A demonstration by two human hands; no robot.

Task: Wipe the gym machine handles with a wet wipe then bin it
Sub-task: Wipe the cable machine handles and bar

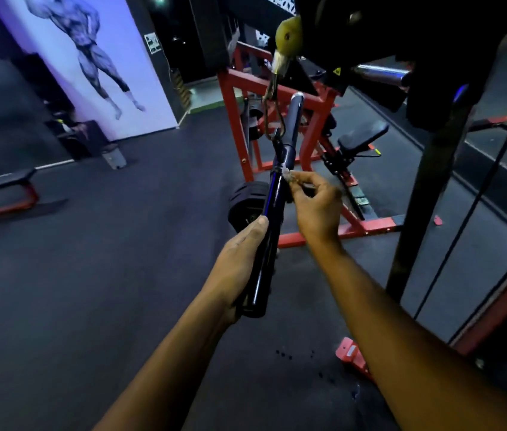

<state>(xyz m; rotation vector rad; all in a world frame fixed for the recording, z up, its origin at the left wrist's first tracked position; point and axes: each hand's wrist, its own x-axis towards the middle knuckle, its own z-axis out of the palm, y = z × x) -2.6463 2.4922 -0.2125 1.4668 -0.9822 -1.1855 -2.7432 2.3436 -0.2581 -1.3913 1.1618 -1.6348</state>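
A dark cable-machine handle bar point(272, 194) hangs from a carabiner point(272, 115) under a yellowish pulley point(288, 35). My left hand point(242, 259) grips the bar's near end from the left, thumb lying along it. My right hand point(315, 203) pinches a small crumpled whitish wet wipe point(288, 175) and holds it against the bar's middle, just below the carabiner clip. Most of the wipe is hidden in my fingers.
A red-framed machine point(236, 119) with a black seat pad point(362, 133) stands behind the bar. A black weight plate point(247, 200) sits on the floor to the bar's left. A black upright post point(426, 188) rises at right. A flat bench point(0, 188) is far left; a small grey bin point(115, 157) stands by the wall.
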